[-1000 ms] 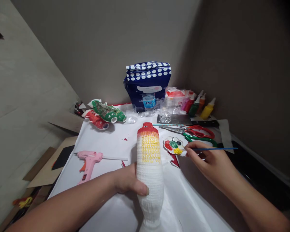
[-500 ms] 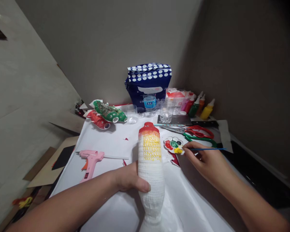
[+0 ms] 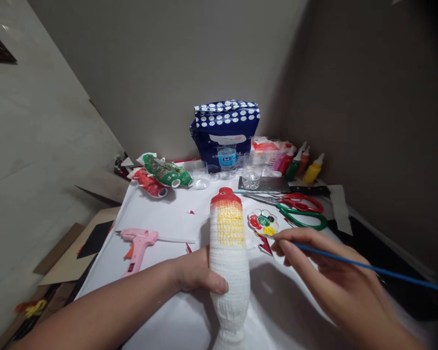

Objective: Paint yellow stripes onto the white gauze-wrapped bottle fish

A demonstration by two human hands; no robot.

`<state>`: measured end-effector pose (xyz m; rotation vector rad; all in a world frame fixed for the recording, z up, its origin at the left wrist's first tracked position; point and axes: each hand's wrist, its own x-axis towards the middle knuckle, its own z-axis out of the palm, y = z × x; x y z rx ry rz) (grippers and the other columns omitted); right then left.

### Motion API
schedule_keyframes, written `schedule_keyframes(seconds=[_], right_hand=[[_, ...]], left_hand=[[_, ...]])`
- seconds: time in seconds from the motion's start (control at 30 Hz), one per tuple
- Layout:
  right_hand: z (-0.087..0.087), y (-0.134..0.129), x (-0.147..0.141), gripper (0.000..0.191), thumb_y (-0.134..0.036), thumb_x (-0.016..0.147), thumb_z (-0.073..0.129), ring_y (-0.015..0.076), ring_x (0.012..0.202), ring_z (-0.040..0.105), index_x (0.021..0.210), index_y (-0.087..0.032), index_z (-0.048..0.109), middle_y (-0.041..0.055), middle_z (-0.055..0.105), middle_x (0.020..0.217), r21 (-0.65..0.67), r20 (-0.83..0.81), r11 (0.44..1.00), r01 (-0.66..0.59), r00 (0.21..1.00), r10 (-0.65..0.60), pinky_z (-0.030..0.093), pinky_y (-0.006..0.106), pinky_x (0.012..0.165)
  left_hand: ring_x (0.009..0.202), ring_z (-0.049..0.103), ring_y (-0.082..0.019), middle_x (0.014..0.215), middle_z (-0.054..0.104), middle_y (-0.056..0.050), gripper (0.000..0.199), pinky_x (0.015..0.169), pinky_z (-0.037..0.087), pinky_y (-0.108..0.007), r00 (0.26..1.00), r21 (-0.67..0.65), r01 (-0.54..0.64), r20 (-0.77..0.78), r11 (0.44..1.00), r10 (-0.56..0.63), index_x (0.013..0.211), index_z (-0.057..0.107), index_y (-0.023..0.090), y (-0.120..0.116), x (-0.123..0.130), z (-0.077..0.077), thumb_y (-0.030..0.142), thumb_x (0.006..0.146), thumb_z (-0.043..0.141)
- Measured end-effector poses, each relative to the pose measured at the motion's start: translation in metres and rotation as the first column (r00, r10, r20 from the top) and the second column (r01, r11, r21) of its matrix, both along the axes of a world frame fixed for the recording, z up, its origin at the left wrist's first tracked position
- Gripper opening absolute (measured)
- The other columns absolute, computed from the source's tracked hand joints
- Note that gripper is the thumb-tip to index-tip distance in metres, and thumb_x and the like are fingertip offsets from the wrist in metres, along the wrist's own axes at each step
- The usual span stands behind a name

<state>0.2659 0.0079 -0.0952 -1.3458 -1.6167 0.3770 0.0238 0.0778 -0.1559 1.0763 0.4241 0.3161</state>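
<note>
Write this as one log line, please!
left grip: holds red-yellow-white textured bottle shape | right grip: holds thin blue paintbrush | near right grip: pale flower-shaped paint palette

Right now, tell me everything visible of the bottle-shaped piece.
The bottle-shaped piece looks wrapped in white, ribbed, gauze-like material. Its narrow far end and shoulder are red, blending through orange into patchy yellow dabs; the rest is white, pinching to a waist before the picture's lower edge cuts it off. It points forward, the left hand around its side, thumb on the near face. Whether it touches the table is unclear.
</note>
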Motion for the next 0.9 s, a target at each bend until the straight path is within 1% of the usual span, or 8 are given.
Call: schedule_keyframes(seconds=[0.03, 0.1, 0.17, 0.3, 0.43, 0.57, 0.7, 0.9], right_hand=[[0.006, -0.007, -0.005, 0.011, -0.031, 0.090, 0.065, 0.0185, 0.066, 0.075, 0.087, -0.025, 0.074, 0.0010, 0.079, 0.079, 0.037, -0.005, 0.999, -0.002, 1.000, 0.003, 0.059, 0.022, 0.056], [0.015, -0.017, -0.013, 0.010, -0.027, 0.090, 0.064, 0.0181, 0.066, 0.075, 0.088, -0.028, 0.074, -0.0001, 0.079, 0.080, 0.079, -0.015, 0.996, -0.049, 0.999, 0.050, 0.059, 0.022, 0.055], [0.016, -0.020, -0.018, 0.011, -0.024, 0.091, 0.063, 0.0171, 0.067, 0.075, 0.090, -0.029, 0.073, -0.0015, 0.079, 0.080, 0.088, -0.025, 0.992, -0.096, 0.995, 0.098, 0.059, 0.021, 0.055], [0.005, -0.015, -0.022, 0.011, -0.021, 0.090, 0.064, 0.0140, 0.066, 0.074, 0.093, -0.028, 0.072, -0.0036, 0.077, 0.080, 0.103, -0.046, 0.988, -0.114, 0.992, 0.120, 0.059, 0.018, 0.060], [-0.005, -0.013, -0.022, 0.011, -0.020, 0.091, 0.063, 0.0142, 0.066, 0.074, 0.093, -0.027, 0.071, -0.0030, 0.077, 0.080, 0.126, -0.074, 0.985, -0.122, 0.989, 0.132, 0.059, 0.019, 0.062], [-0.008, -0.014, -0.020, 0.013, -0.019, 0.091, 0.063, 0.0152, 0.065, 0.074, 0.095, -0.029, 0.071, -0.0030, 0.077, 0.079, 0.117, -0.090, 0.986, -0.121, 0.987, 0.132, 0.060, 0.021, 0.062], [-0.009, -0.013, -0.019, 0.013, -0.019, 0.090, 0.063, 0.0159, 0.064, 0.074, 0.094, -0.029, 0.071, -0.0032, 0.077, 0.079, 0.125, -0.107, 0.984, -0.124, 0.985, 0.138, 0.059, 0.021, 0.060], [-0.011, -0.013, -0.019, 0.015, -0.017, 0.091, 0.063, 0.0124, 0.066, 0.074, 0.096, -0.029, 0.070, -0.0051, 0.076, 0.080, 0.123, -0.091, 0.983, -0.134, 0.985, 0.146, 0.058, 0.017, 0.061]], left_hand=[[0.077, 0.062, -0.019, 0.089, 0.070, -0.007, 0.059, 0.070, 0.052, -0.027, 1.000, 0.007, 0.005, 0.008, 1.000, -0.005, 0.105, 0.073, 0.013, 0.000, 0.000, 0.000, 0.042, 0.057, 0.092], [0.076, 0.061, -0.018, 0.089, 0.069, -0.006, 0.059, 0.071, 0.051, -0.027, 1.000, 0.022, 0.015, 0.016, 1.000, -0.015, 0.106, 0.073, 0.014, 0.001, 0.001, 0.000, 0.042, 0.058, 0.092], [0.078, 0.063, -0.020, 0.091, 0.070, -0.007, 0.060, 0.073, 0.052, -0.029, 0.999, 0.038, 0.025, 0.024, 0.999, -0.026, 0.106, 0.073, 0.014, 0.002, 0.002, -0.002, 0.045, 0.058, 0.091], [0.080, 0.064, -0.024, 0.094, 0.071, -0.009, 0.061, 0.073, 0.053, -0.033, 0.999, 0.064, 0.026, 0.029, 0.998, -0.028, 0.105, 0.072, 0.015, 0.003, 0.002, -0.005, 0.049, 0.057, 0.091], [0.078, 0.060, -0.020, 0.092, 0.069, -0.007, 0.061, 0.071, 0.050, -0.029, 1.000, 0.057, 0.028, -0.004, 0.998, -0.028, 0.107, 0.071, 0.015, 0.003, 0.002, -0.003, 0.046, 0.058, 0.090], [0.076, 0.057, -0.019, 0.088, 0.065, -0.006, 0.061, 0.070, 0.049, -0.028, 0.999, 0.047, 0.049, 0.002, 0.998, -0.049, 0.105, 0.070, 0.015, 0.004, 0.000, -0.003, 0.046, 0.058, 0.091], [0.079, 0.057, -0.019, 0.092, 0.065, -0.007, 0.056, 0.071, 0.049, -0.027, 0.998, 0.033, 0.067, -0.014, 0.997, -0.066, 0.102, 0.071, 0.014, 0.006, -0.001, -0.005, 0.044, 0.059, 0.091], [0.079, 0.057, -0.019, 0.090, 0.064, -0.006, 0.054, 0.074, 0.051, -0.028, 0.998, 0.079, 0.068, 0.012, 0.995, -0.069, 0.100, 0.072, 0.014, 0.006, 0.000, -0.002, 0.047, 0.061, 0.089]])
